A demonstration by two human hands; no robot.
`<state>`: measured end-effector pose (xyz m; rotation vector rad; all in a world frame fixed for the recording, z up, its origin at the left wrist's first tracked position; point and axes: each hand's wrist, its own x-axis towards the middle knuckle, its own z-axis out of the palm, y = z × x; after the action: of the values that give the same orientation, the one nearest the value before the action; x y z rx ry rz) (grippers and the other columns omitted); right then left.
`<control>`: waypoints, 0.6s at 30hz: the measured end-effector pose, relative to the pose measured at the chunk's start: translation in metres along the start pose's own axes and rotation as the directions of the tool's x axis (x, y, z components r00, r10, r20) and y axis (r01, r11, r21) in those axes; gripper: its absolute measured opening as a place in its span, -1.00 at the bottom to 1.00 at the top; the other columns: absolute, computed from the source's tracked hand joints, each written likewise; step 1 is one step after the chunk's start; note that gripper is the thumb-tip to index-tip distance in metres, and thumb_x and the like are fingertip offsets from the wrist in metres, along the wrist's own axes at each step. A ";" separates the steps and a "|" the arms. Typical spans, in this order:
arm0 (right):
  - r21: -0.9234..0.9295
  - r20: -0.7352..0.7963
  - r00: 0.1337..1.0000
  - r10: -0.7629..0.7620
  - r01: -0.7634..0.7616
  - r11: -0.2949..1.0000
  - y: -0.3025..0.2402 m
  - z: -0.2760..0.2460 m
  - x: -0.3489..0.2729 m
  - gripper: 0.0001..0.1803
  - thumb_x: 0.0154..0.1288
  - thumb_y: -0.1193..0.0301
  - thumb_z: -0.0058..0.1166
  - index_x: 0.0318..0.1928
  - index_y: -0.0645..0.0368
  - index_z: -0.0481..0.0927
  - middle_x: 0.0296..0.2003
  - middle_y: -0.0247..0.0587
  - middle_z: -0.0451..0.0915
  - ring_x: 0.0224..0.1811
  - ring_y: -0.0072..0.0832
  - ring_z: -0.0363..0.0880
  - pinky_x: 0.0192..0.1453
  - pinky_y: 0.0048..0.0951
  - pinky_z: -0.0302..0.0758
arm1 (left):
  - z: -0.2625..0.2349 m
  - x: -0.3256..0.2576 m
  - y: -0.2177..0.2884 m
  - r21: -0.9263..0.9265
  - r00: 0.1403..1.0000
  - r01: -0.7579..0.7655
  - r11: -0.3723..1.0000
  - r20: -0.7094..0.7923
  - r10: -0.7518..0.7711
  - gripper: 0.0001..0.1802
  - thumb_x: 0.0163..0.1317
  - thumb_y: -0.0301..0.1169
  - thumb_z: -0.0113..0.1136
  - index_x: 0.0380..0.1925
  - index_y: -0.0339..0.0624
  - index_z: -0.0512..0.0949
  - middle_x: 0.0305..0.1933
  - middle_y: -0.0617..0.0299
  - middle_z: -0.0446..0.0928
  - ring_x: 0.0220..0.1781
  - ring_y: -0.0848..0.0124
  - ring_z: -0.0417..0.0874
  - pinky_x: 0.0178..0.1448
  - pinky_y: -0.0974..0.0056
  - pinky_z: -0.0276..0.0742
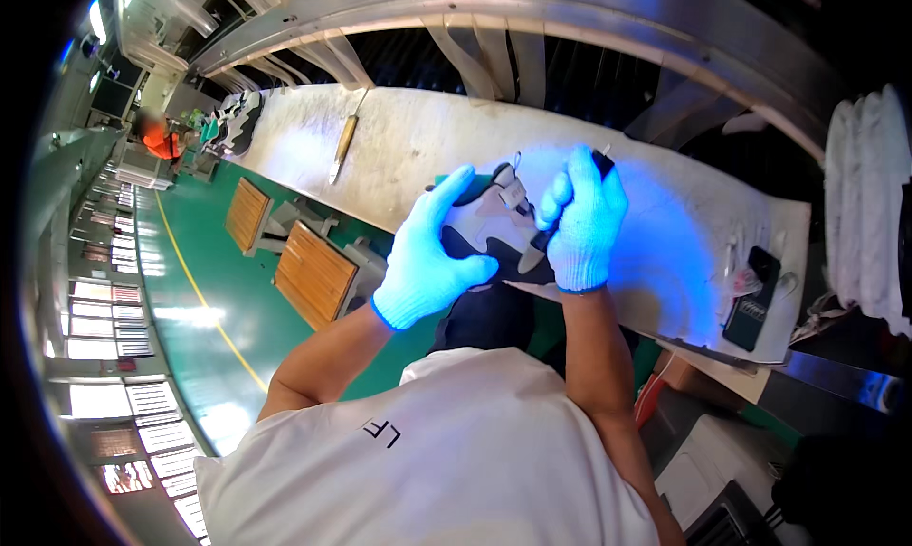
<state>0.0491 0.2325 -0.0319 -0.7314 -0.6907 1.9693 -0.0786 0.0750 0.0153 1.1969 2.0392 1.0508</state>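
A shoe in pale grey and dark tones, with a bit of green at its collar, is held over the near edge of the workbench. My left hand, in a white knitted glove that glows blue, grips its left side with thumb and fingers apart around it. On the shoe's right, my gloved right hand is closed around a slim black tool. Its dark lower end shows beside the shoe; the rest is hidden in the fist. A small tag sits by the laces. Blue light falls on both gloves and the bench.
A tool with a yellowish wooden handle lies farther left on the bench. Several shoes stand at its far left end. A dark phone lies at the right. Wood-topped stands are on the green floor; a person in orange is beyond.
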 end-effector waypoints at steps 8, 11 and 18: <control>-0.325 -0.024 0.979 -0.203 0.185 0.927 -0.081 -0.041 -0.017 -0.67 0.75 0.08 0.22 -0.07 0.09 0.67 -0.45 -0.44 0.56 -0.56 -0.65 0.44 -0.49 -0.52 0.37 | 0.009 -0.007 0.008 -0.077 0.782 -0.570 0.818 0.256 0.568 0.59 -0.02 -0.21 0.91 0.85 -0.27 -0.07 0.77 -0.32 0.25 0.79 -0.13 0.37 0.81 -0.08 0.29; -0.610 0.135 0.924 -0.359 0.363 0.705 -0.113 -0.063 -0.072 -0.60 0.70 0.07 0.30 0.08 0.21 0.74 -0.24 -0.28 0.75 -0.55 -0.65 0.50 -0.48 -0.52 0.41 | 0.062 -0.005 0.011 -0.184 0.763 -0.622 0.761 0.075 0.642 0.42 0.01 -0.23 0.90 0.78 -0.30 0.16 0.70 -0.26 0.42 0.67 -0.15 0.56 0.69 -0.05 0.52; -0.699 -0.090 0.961 -0.260 0.125 0.705 -0.148 -0.093 -0.134 -0.54 0.50 0.34 0.51 0.31 0.24 0.82 -0.09 -0.32 0.83 -0.16 -0.64 0.73 -0.15 -0.54 0.68 | 0.126 0.004 0.034 -0.157 0.560 -0.819 0.553 -0.007 0.828 0.06 0.05 -0.30 0.84 0.58 -0.22 0.53 0.65 -0.30 0.46 0.62 -0.21 0.60 0.63 -0.06 0.62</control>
<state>0.2536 0.1969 0.0401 -1.2102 -1.3608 1.3942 0.0310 0.1325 -0.0256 2.1681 1.2375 1.4960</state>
